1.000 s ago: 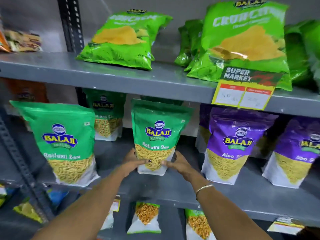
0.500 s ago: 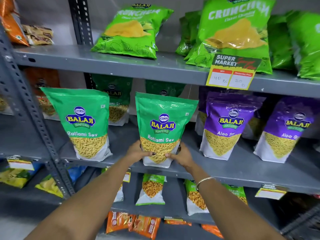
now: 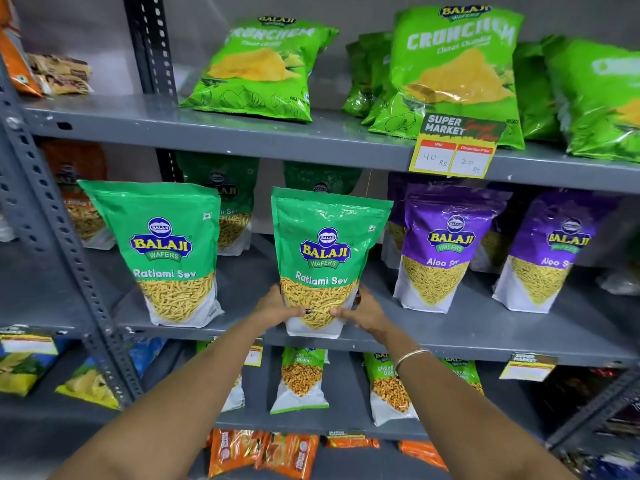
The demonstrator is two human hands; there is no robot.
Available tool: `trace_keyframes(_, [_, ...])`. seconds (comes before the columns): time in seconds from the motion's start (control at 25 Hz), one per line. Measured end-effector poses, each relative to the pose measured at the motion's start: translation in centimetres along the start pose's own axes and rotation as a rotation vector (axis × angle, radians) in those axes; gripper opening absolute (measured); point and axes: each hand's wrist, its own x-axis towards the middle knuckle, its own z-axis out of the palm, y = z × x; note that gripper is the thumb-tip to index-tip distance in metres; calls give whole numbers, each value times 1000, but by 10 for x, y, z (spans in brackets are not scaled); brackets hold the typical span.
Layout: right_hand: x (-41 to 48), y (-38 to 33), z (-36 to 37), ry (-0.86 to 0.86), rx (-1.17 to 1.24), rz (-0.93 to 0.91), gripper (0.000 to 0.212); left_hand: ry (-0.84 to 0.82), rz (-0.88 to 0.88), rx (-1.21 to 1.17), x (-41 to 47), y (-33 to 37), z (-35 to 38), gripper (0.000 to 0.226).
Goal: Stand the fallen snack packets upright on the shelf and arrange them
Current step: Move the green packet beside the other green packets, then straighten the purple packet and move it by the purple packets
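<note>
Left hand [image 3: 277, 308]: fingers curled against the lower left edge of the green Ratlami Sev packet [image 3: 325, 258]; thumb laid across its front.
Right hand [image 3: 363, 311]: fingers wrapped behind the lower right edge, thumb pressed on the front; packet clasped between both hands.
Packet held: upright, base on the grey middle shelf [image 3: 485, 336] at its front edge.
Left of the fingers: second Ratlami Sev packet [image 3: 166, 251], upright, apart.
Right of the fingers: purple Aloo Sev packet [image 3: 443, 247], upright.
</note>
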Motion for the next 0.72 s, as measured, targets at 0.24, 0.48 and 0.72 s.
trace_keyframes(0.24, [5,23,-53,70,-246,130,65,-443,-443,616,-12,40,-1,56])
trace_keyframes(0.48, [16,82,-182,-3,-617,413,50,-518,-221,407,6,125,109,46])
trace_keyframes(0.72, [62,115,-238,24,42,113,85,-19,30,-286,58,159,205,83])
